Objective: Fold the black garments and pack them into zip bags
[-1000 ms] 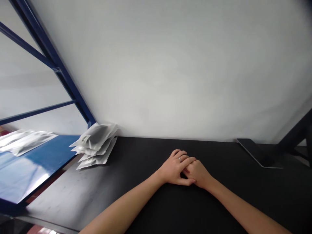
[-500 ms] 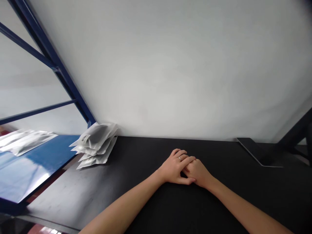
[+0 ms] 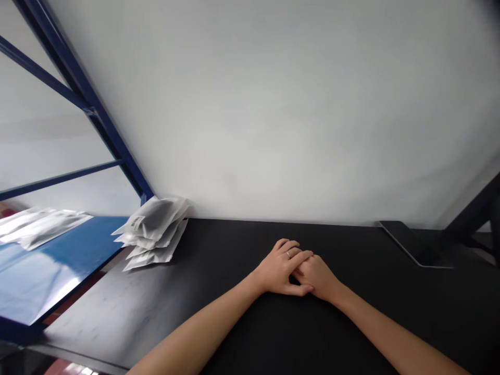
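Observation:
My left hand (image 3: 280, 268), with a ring on one finger, lies across my right hand (image 3: 317, 276) over the black tabletop (image 3: 219, 333). Its fingers are a little apart and drape over the back of the right hand, the thumb stretched along the near side. I see no object between the two. The fingers of my right hand are mostly covered by the left, so their shape is hidden. Left of the hands, a stack of pale plastic pouches (image 3: 154, 229) with dark contents sits on the table; a label shows on the top one.
More white pouches (image 3: 47, 226) lie on a blue surface (image 3: 105, 234) at the left. A blue metal frame (image 3: 101, 117) rises there. A flat dark panel with a light edge (image 3: 406, 242) is at the back right, near a dark slanted support (image 3: 474, 208). Behind stands a pale wall (image 3: 265, 104).

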Demonstrator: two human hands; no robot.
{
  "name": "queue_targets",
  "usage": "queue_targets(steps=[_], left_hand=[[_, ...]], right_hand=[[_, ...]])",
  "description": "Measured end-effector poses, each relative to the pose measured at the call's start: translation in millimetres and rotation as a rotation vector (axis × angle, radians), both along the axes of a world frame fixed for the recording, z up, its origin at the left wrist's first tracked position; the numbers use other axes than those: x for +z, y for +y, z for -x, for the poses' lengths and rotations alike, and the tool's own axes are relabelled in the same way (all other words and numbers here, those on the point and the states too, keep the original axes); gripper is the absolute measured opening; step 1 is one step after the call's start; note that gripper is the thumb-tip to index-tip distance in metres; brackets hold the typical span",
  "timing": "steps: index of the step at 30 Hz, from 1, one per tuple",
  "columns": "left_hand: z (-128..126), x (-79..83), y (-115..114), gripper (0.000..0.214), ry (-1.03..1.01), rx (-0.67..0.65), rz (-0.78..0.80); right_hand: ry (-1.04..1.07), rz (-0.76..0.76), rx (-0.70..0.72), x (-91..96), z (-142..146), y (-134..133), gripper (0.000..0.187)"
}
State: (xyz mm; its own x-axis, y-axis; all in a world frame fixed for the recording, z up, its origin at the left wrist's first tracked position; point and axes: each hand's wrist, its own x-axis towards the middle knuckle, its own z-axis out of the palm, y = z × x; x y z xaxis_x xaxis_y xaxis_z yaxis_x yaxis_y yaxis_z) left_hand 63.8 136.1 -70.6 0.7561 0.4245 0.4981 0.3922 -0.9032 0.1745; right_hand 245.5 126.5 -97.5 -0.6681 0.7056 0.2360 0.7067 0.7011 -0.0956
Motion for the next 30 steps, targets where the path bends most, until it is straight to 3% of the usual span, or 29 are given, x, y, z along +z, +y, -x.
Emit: queue_targets(steps=[30], left_hand=[[0.2, 2.3, -1.7, 0.079, 0.02, 0.014, -0.013]], right_hand=[[-0.033, 0.018, -0.021, -0.4, 0.3, -0.3, 0.02]])
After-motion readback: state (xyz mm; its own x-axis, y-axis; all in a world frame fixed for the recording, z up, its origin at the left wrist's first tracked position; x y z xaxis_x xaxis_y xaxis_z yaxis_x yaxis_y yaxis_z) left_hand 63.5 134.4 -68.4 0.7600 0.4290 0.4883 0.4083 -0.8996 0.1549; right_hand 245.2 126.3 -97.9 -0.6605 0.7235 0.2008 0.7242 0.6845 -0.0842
